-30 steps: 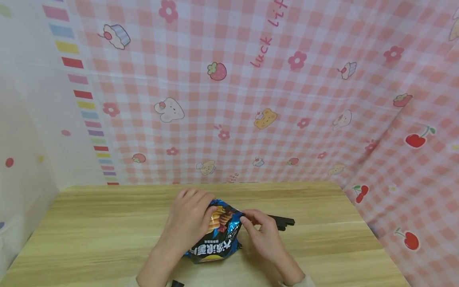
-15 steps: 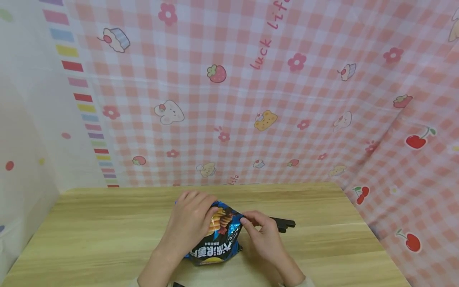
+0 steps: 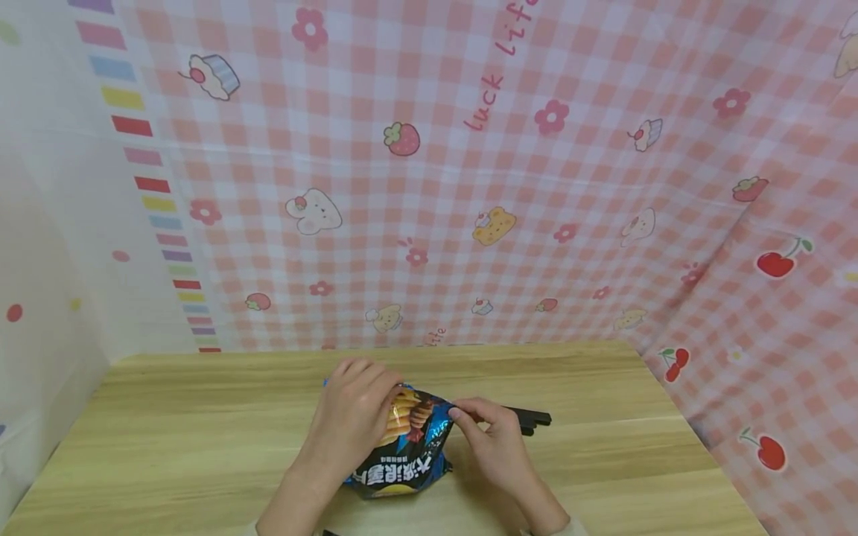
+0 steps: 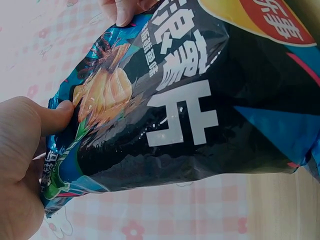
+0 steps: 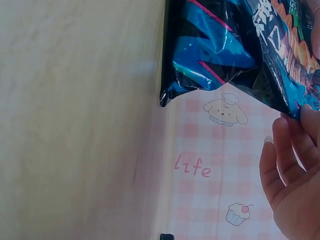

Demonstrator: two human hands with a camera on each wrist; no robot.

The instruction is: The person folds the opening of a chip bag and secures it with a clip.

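A black and blue potato chip bag (image 3: 405,447) stands tilted on the table between both hands, its printed front facing up with pictured chips and white lettering. My left hand (image 3: 358,406) grips the bag's upper left edge; in the left wrist view the thumb (image 4: 60,114) lies on the front and the other fingers go behind. At the upper right corner my right hand (image 3: 492,439) pinches the bag between thumb and fingers. The right wrist view shows this hand (image 5: 297,175) at the corner, below the bag's blue side (image 5: 215,55).
A black object with slim prongs (image 3: 532,419) lies on the table just beyond the right hand. Part of another dark object (image 3: 330,532) shows at the bottom edge. The wood-grain table (image 3: 201,432) meets a pink checked cloth (image 3: 429,186) at the back.
Both hands keep hold of the chip bag. Its top edge between them has sagged slightly, and the view has shifted a little.
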